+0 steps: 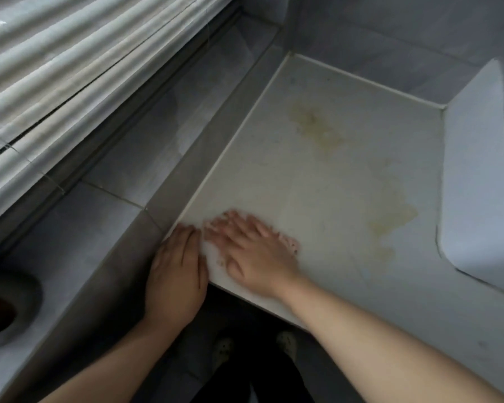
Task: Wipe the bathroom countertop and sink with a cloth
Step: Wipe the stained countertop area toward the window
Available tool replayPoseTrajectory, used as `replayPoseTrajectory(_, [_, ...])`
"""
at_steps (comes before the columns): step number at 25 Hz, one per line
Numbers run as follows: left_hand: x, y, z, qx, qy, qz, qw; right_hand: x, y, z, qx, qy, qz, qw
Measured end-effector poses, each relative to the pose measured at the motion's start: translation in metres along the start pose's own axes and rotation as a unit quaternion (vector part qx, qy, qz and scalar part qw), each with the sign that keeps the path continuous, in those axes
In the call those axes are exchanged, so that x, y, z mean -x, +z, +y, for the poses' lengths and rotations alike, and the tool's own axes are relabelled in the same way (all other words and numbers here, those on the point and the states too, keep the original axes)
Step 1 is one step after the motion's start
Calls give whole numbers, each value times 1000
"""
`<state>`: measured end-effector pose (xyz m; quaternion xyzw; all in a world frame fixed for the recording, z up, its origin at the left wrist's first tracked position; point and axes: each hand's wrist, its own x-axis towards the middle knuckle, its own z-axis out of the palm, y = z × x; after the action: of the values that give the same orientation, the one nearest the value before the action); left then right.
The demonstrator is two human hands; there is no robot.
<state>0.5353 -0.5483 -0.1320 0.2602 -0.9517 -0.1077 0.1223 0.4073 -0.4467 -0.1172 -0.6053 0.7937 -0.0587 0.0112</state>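
ok so starting closest to us: our shoes (226, 347) are down at 6 o'clock, and above them both hands sit at the near corner of the countertop (346, 175). the left hand (176, 271) lies flat with straight fingers on the grey ledge (122, 158) at the counter's side, holding nothing. the right hand (253, 251) is just beside it, fingers spread wide and flat, pressing down on the cloth (291, 245). it's blurry, so we only catch a pale pinkish edge poking out at the hand's 3 o'clock. cloth looks thin, soft and light, so we reckon it'll slide easy on that smooth top; a flat palm on its middle seems the best hold. its long axis we can't tell, most of it is hidden. the pressing fingers point to about 10 o'clock. further out, yellowish stains (317, 126) sit at 1 o'clock and 3 o'clock, white sink (477, 184) at far 3 o'clock, window blinds (70, 68) up at 10 o'clock
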Motion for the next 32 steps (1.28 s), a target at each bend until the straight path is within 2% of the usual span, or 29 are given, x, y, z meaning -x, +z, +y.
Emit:
replayPoseTrajectory(1, [-4,0,2,-11,1,-21,1000,-7,-5,25,8,34,-11,999])
replayPoseTrajectory(3, [-14,-3,15,-41,-13,-83,996,-4,-10,79,-2,198,-6,980])
replayPoseTrajectory(4, [-19,-4,24,-63,-18,-122,990,12,-9,90,-7,241,1,970])
replayPoseTrajectory(5, [-25,-3,32,-77,-19,-157,984,35,-8,87,0,233,18,972])
replayPoseTrajectory(8, [-44,7,56,-81,-13,-189,979,117,-3,48,28,38,-7,999])
replayPoseTrajectory(10, [-51,13,71,-87,-18,-191,978,136,-10,76,39,-3,-28,999])
replayPoseTrajectory(12, [-55,17,75,-99,-36,-188,977,124,-13,130,74,60,-11,995])
replayPoseTrajectory(14, [-54,17,77,-118,-40,-193,973,107,-19,190,61,177,-8,982])
replayPoseTrajectory(16, [-54,16,77,-120,-41,-191,973,98,-23,207,47,256,1,965])
replayPoseTrajectory(17, [-55,15,77,-112,-34,-183,976,101,-22,197,40,243,18,969])
replayPoseTrajectory(18, [-57,14,77,-99,-22,-166,981,109,-18,178,37,190,25,981])
replayPoseTrajectory(20, [-65,16,80,-79,6,-138,987,138,-12,138,31,43,-13,998])
replayPoseTrajectory(21, [-71,17,81,-76,16,-133,988,144,-13,135,33,4,-33,999])
replayPoseTrajectory(22, [-79,19,81,-77,24,-132,988,141,-13,145,39,8,-27,999])
replayPoseTrajectory(23, [-87,21,81,-79,31,-135,987,132,-14,164,45,75,-13,996])
replayPoseTrajectory(24, [-95,22,82,-82,36,-141,986,119,-17,188,41,177,-4,983])
replayPoseTrajectory(26, [-106,24,80,-87,41,-148,984,98,-23,222,17,364,8,931])
replayPoseTrajectory(27, [-111,23,79,-92,44,-151,983,94,-24,220,-1,413,18,911])
replayPoseTrajectory(28, [-116,22,78,-101,51,-154,982,95,-22,208,-7,421,40,906])
replayPoseTrajectory(31, [-137,24,67,-118,64,-129,983,117,-7,166,10,375,57,925])
replayPoseTrajectory(32, [-144,25,63,-118,67,-128,982,119,-6,169,16,395,59,916])
